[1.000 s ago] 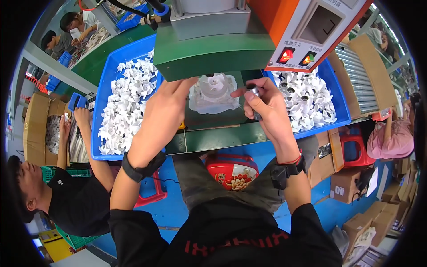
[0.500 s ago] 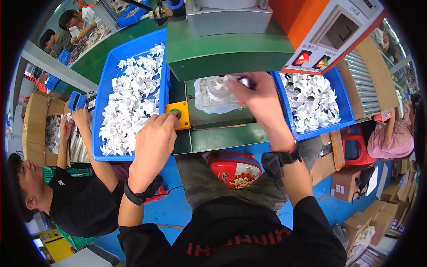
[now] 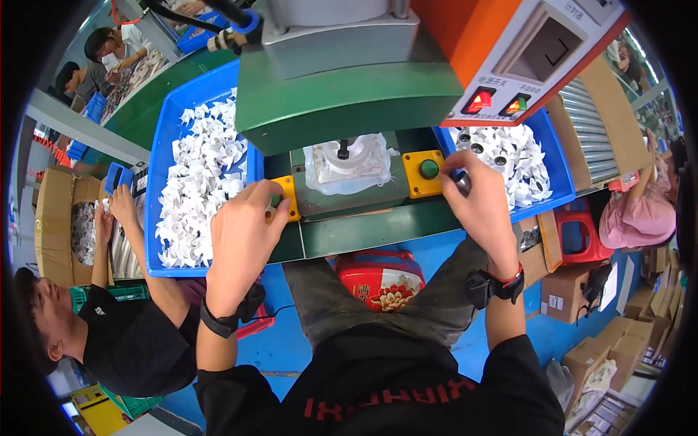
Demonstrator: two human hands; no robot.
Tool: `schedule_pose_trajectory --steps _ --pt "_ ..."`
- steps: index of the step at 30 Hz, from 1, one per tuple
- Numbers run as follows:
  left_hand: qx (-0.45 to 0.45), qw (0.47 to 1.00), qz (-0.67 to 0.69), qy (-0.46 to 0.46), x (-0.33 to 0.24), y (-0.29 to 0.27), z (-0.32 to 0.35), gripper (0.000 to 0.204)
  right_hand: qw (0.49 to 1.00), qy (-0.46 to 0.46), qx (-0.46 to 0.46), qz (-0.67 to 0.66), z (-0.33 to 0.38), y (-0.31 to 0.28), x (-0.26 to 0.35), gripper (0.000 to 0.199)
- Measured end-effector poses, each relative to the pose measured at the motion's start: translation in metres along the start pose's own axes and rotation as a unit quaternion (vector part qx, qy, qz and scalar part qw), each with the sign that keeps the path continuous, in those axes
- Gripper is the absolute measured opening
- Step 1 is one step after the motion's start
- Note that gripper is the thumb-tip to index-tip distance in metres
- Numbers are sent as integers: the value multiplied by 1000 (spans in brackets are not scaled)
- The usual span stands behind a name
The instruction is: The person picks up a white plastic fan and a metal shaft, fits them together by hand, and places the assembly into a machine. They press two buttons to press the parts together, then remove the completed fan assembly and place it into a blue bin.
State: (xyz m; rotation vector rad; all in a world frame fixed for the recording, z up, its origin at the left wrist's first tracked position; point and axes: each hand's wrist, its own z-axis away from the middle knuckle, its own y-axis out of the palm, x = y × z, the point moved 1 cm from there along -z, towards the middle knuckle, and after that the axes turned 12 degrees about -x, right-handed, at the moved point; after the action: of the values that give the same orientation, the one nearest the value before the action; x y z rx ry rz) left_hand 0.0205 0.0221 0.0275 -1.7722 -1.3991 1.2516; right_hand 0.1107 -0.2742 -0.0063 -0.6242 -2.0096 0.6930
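Note:
My left hand (image 3: pixel 246 227) is curled at the left yellow button box (image 3: pixel 289 198), its thumb and fingers closed about the green push button (image 3: pixel 275 200). My right hand (image 3: pixel 481 203) pinches a small dark, shiny round part (image 3: pixel 462 183) beside the right yellow button box (image 3: pixel 416 190), whose green button (image 3: pixel 429 170) shows. Between the two boxes, a whitish translucent holder (image 3: pixel 320 174) with a round white piece in it lies under the green press head (image 3: pixel 349 109). A short black pin (image 3: pixel 343 151) stands at the middle of that piece.
A blue bin (image 3: pixel 153 218) of white bladed fan wheels stands at the left, another blue bin (image 3: pixel 560 167) of dark-centred ones at the right. An orange control box (image 3: pixel 502 43) with lit switches is above right. A co-worker (image 3: pixel 131 327) sits at the left. A red stool (image 3: pixel 578 236) stands at the right.
My right hand has drawn back from the holder under the press to the right button box, with the dark part in its fingers. My left hand stays at the left button.

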Motion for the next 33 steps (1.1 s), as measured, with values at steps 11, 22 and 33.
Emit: schedule_pose_trajectory --steps 11,22,33 --pt "-128 991 23 -23 -57 52 -43 34 936 203 -161 -239 13 -4 -30 14" --pt "-242 953 168 -72 -73 65 -36 18 925 165 -216 -266 15 -10 -28 14" --pt "-84 957 279 -4 -174 121 -74 20 823 209 -345 -399 17 4 -36 29"
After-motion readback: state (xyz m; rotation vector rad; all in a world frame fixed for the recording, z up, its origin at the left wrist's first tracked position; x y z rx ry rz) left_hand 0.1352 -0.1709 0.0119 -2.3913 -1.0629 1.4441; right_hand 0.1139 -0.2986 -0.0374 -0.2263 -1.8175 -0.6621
